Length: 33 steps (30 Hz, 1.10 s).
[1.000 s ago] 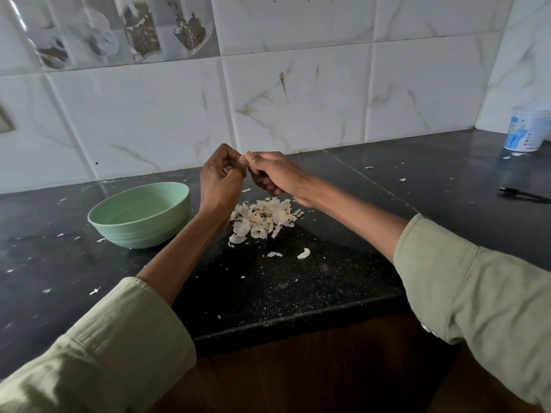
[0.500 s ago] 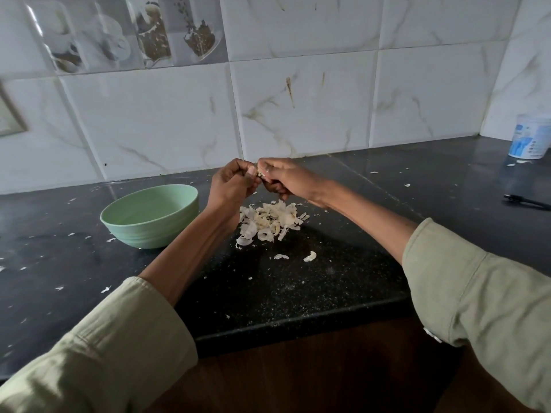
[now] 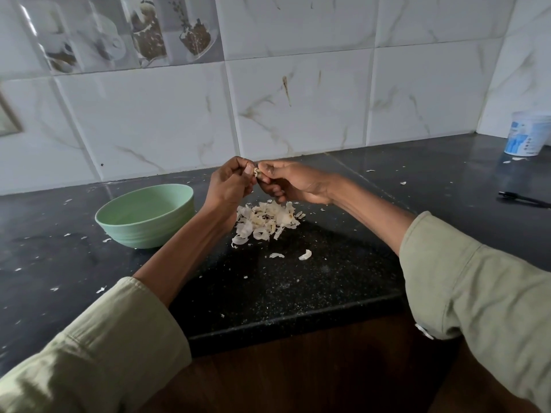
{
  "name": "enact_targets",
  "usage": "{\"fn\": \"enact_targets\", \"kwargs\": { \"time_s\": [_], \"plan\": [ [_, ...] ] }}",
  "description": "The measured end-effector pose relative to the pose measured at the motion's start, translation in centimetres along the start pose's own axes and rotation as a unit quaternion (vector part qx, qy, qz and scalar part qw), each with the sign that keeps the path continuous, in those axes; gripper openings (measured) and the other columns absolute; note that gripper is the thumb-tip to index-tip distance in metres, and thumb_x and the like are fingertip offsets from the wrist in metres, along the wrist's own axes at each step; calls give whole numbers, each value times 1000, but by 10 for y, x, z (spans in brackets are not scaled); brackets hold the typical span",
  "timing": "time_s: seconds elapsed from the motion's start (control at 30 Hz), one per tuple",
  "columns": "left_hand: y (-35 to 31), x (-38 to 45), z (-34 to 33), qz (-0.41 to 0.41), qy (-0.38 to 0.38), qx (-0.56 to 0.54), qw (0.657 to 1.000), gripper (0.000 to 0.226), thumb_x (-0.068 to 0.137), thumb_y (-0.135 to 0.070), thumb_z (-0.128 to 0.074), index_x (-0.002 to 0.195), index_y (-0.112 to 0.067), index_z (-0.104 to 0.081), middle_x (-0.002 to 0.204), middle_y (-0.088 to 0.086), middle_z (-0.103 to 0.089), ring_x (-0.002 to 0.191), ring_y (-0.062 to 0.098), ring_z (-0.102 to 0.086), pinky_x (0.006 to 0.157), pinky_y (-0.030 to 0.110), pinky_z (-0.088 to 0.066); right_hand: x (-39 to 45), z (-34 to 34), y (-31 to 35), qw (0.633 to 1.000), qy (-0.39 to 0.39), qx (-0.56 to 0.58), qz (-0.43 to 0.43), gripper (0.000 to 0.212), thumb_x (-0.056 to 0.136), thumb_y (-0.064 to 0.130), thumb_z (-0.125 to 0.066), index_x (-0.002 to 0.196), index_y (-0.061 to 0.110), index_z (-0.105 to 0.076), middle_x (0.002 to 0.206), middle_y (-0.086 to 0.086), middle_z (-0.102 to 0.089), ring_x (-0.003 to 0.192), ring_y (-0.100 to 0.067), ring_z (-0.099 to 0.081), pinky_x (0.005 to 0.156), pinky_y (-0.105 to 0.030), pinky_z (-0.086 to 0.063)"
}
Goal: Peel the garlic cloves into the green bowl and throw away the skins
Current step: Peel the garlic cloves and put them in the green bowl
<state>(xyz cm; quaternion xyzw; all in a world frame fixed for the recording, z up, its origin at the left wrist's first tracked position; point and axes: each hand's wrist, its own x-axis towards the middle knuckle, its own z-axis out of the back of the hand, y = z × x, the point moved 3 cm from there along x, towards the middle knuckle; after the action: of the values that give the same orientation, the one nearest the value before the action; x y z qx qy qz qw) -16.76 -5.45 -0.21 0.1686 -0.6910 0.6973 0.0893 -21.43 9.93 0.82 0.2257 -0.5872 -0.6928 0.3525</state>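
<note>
My left hand (image 3: pixel 231 181) and my right hand (image 3: pixel 290 181) meet above the black counter, both pinching one small garlic clove (image 3: pixel 256 172) between fingertips and thumbs. Only a pale bit of the clove shows between them. Directly below lies a heap of pale garlic skins (image 3: pixel 267 220), with two loose pieces (image 3: pixel 304 255) nearer the front edge. The green bowl (image 3: pixel 146 216) stands to the left of my left forearm; its inside is mostly hidden by the near rim.
Small skin flakes are scattered over the black counter (image 3: pixel 298 281). A white and blue tub (image 3: pixel 526 134) stands at the far right corner, with a black pen (image 3: pixel 523 199) lying in front of it. Tiled wall runs behind; the counter's front edge is close.
The two hands have stayed together on the clove, with small finger shifts. The view has tilted slightly, so everything sits a little lower and to the right.
</note>
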Motion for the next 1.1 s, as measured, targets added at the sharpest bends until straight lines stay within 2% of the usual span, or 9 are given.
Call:
{"fn": "enact_targets", "kwargs": {
  "time_s": [0.1,0.2,0.33,0.47,0.63,0.73,0.8,0.93,1.1],
  "plan": [
    [-6,0,-1,-14,-19,21,1000,24,108,-5,-50,88,-16,-59,76,-1,-62,71,8,-51,72,26,-43,1,3,8,999,-11,-36,9,27,112,27,-41,95,14,-57,71,4,-46,62,-9,-41,59,-23,-40],
    [-10,-1,0,-54,-25,163,985,18,102,-6,-44,93,-9,-59,78,0,-63,73,11,-52,69,28,-43,2,8,12,982,-55,-179,5,30,113,24,-39,102,11,-63,72,2,-51,62,-9,-46,60,-24,-43],
    [-7,0,3,-100,-5,350,931,27,101,-29,-37,89,-11,-55,74,9,-59,68,23,-49,62,39,-39,-3,21,13,952,-107,-288,2,29,112,17,-44,112,0,-68,75,0,-56,65,-8,-51,60,-22,-46],
    [-4,3,1,-120,29,459,880,37,105,-33,-43,75,-16,-56,66,6,-63,60,30,-58,59,42,-50,-8,34,19,947,-138,-288,34,23,106,7,-54,115,7,-75,97,-9,-70,79,-8,-59,69,-22,-55],
    [-7,3,5,-140,40,486,862,52,91,-57,-72,64,-14,-62,57,-3,-62,47,13,-47,51,27,-39,-7,35,20,953,-112,-277,50,20,100,5,-65,113,10,-78,111,0,-78,80,3,-65,75,-20,-56],
    [-12,2,7,-149,52,460,874,30,77,-45,-90,78,-25,-68,72,-12,-70,64,4,-63,62,32,-54,-7,34,22,951,-110,-285,57,20,98,9,-69,116,8,-77,106,-3,-79,80,3,-69,72,-17,-56],
    [-16,0,7,-154,58,455,875,35,71,-40,-95,88,-29,-66,81,-12,-72,75,6,-68,70,37,-60,-8,34,23,949,-106,-290,58,19,96,18,-73,112,9,-78,99,-6,-78,78,1,-70,70,-17,-55],
    [-25,-2,3,-170,53,418,891,43,69,-36,-96,95,-24,-64,84,-7,-73,74,5,-68,67,22,-54,-8,32,23,946,-99,-306,49,22,95,30,-73,96,8,-79,81,-2,-73,73,-6,-67,66,-18,-54],
    [-34,-9,2,-184,42,362,913,28,73,-17,-95,84,-14,-69,75,-1,-74,66,9,-67,63,21,-54,-5,20,26,947,-74,-307,63,34,97,41,-68,86,11,-78,75,-2,-70,72,-12,-64,68,-24,-56]
  ]
}}
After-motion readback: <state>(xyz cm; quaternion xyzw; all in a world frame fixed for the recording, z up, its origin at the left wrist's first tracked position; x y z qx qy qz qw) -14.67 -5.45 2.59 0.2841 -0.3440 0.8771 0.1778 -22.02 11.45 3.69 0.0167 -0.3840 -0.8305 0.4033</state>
